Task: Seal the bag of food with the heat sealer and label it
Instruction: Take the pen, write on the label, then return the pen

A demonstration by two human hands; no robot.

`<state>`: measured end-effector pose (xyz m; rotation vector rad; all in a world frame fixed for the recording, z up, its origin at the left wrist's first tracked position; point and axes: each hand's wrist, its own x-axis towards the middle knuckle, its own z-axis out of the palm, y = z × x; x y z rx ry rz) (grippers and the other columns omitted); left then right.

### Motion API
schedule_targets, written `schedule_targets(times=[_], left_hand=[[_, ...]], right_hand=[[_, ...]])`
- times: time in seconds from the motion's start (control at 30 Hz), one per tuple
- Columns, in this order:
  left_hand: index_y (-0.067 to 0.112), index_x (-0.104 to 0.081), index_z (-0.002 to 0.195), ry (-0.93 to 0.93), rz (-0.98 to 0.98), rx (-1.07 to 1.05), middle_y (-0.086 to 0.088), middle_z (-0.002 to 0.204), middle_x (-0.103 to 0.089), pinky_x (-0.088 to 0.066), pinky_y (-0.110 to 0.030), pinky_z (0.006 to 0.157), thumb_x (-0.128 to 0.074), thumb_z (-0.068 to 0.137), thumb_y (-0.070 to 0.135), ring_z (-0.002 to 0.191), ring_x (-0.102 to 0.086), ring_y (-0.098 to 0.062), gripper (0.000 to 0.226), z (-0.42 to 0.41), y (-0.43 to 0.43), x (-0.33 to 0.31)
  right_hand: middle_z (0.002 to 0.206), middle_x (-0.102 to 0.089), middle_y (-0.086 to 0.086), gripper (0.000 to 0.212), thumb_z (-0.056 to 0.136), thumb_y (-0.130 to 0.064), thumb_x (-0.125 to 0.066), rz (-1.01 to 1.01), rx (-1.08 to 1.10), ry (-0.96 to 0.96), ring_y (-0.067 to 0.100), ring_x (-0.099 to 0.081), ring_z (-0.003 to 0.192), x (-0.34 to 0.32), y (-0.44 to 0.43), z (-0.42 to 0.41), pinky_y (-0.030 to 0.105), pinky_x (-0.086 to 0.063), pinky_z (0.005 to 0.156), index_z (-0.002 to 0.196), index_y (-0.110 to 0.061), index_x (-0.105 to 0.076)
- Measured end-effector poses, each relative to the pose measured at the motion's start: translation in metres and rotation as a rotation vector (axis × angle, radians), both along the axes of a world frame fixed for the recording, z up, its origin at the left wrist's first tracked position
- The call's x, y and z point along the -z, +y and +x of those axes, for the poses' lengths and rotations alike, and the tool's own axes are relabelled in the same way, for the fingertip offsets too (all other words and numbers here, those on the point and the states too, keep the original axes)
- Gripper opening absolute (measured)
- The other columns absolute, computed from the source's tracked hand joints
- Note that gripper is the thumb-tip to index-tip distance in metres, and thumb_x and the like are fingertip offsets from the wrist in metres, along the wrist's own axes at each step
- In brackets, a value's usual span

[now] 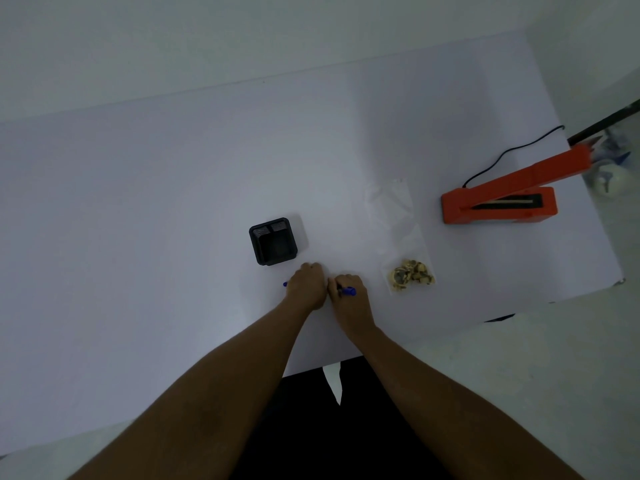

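One clear bag (391, 216) lies flat on the white surface (138, 202), right of the hands, with a small heap of tan food pieces (412, 275) at its near end. One orange heat sealer (498, 206) stands farther right with its arm raised. The left hand (306, 285) and right hand (349, 299) touch side by side, both curled round a blue pen (347, 291), just short of one black square holder (273, 241) whose inside is too dark to make out.
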<state>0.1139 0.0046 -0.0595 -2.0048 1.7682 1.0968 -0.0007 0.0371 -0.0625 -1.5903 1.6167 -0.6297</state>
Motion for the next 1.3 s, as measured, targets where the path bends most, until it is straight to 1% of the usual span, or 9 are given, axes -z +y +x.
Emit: schedule_targets(times=[0.07, 0.2, 0.4, 0.53, 0.6, 0.7, 0.8, 1.0, 1.3], left_hand=[[0.004, -0.045, 0.124, -0.002, -0.004, -0.003, -0.019, 0.126, -0.047, -0.050, -0.040, 0.088, -0.057, 0.091, 0.011, 0.109, -0.056, -0.033, 0.035, 0.000, 0.000, 0.000], [0.004, -0.045, 0.125, 0.004, -0.002, -0.010, -0.019, 0.127, -0.048, -0.050, -0.039, 0.089, -0.059, 0.090, 0.011, 0.110, -0.055, -0.032, 0.038, 0.001, 0.001, 0.001], [0.005, -0.045, 0.126, 0.021, -0.007, -0.016, -0.018, 0.127, -0.049, -0.050, -0.039, 0.088, -0.065, 0.086, 0.010, 0.110, -0.056, -0.032, 0.045, 0.001, 0.002, 0.001], [0.004, -0.044, 0.127, 0.023, -0.021, -0.020, -0.018, 0.127, -0.049, -0.049, -0.038, 0.088, -0.065, 0.088, 0.014, 0.110, -0.056, -0.031, 0.045, 0.001, 0.002, 0.001], [0.004, -0.044, 0.127, 0.023, -0.021, -0.012, -0.018, 0.127, -0.049, -0.049, -0.037, 0.088, -0.064, 0.088, 0.016, 0.110, -0.055, -0.031, 0.045, 0.001, 0.002, 0.000], [0.004, -0.045, 0.123, 0.019, -0.017, -0.007, -0.019, 0.125, -0.048, -0.049, -0.038, 0.087, -0.061, 0.089, 0.014, 0.108, -0.056, -0.031, 0.038, 0.002, 0.002, 0.000], [0.005, -0.047, 0.118, 0.015, -0.026, -0.005, -0.019, 0.123, -0.049, -0.048, -0.038, 0.084, -0.058, 0.090, 0.011, 0.105, -0.057, -0.031, 0.031, 0.001, 0.000, -0.001], [0.004, -0.046, 0.122, 0.008, -0.016, -0.010, -0.018, 0.124, -0.049, -0.049, -0.038, 0.087, -0.061, 0.088, 0.010, 0.108, -0.056, -0.031, 0.037, 0.000, 0.001, -0.004], [0.005, -0.045, 0.125, 0.023, -0.018, -0.017, -0.018, 0.127, -0.048, -0.048, -0.038, 0.087, -0.062, 0.089, 0.015, 0.110, -0.055, -0.031, 0.041, 0.001, 0.001, -0.003]], right_hand=[[0.060, -0.050, 0.014, 0.032, 0.092, -0.012, -0.043, -0.008, -0.027, 0.022, 0.009, -0.033, 0.064, 0.000, 0.000, 0.000, 0.018, -0.024, 0.061, 0.061, -0.007, -0.049], [0.060, -0.051, 0.012, 0.030, 0.089, 0.006, -0.053, -0.015, -0.039, 0.051, 0.005, -0.030, 0.065, 0.002, 0.001, 0.000, 0.018, -0.024, 0.061, 0.061, -0.004, -0.050], [0.061, -0.054, 0.014, 0.031, 0.089, 0.009, -0.055, -0.059, -0.026, 0.056, 0.021, -0.044, 0.061, -0.006, -0.001, -0.002, 0.022, -0.029, 0.060, 0.061, -0.005, -0.052], [0.059, -0.051, 0.012, 0.034, 0.090, 0.008, -0.055, -0.061, 0.018, 0.032, 0.011, -0.036, 0.061, -0.004, -0.002, -0.003, 0.023, -0.030, 0.059, 0.060, -0.008, -0.049], [0.057, -0.046, 0.007, 0.038, 0.091, 0.006, -0.055, -0.032, 0.049, 0.007, 0.008, -0.033, 0.060, 0.000, -0.003, -0.004, 0.016, -0.029, 0.060, 0.060, -0.012, -0.045], [0.060, -0.043, -0.003, 0.039, 0.093, 0.003, -0.054, -0.003, -0.025, 0.022, 0.013, -0.038, 0.061, 0.004, 0.000, -0.003, 0.013, -0.028, 0.060, 0.062, -0.018, -0.043], [0.059, -0.045, 0.003, 0.037, 0.092, 0.002, -0.054, -0.019, -0.104, 0.056, 0.017, -0.042, 0.060, 0.007, 0.001, -0.003, 0.018, -0.026, 0.061, 0.063, -0.018, -0.045], [0.057, -0.045, 0.001, 0.039, 0.091, 0.006, -0.056, -0.038, -0.062, 0.011, 0.015, -0.041, 0.058, 0.006, 0.004, -0.005, 0.016, -0.026, 0.059, 0.060, -0.016, -0.045], [0.058, -0.043, -0.008, 0.049, 0.091, 0.003, -0.053, -0.064, -0.061, -0.016, 0.022, -0.044, 0.053, 0.003, -0.005, -0.006, 0.034, -0.037, 0.054, 0.059, -0.029, -0.035]])
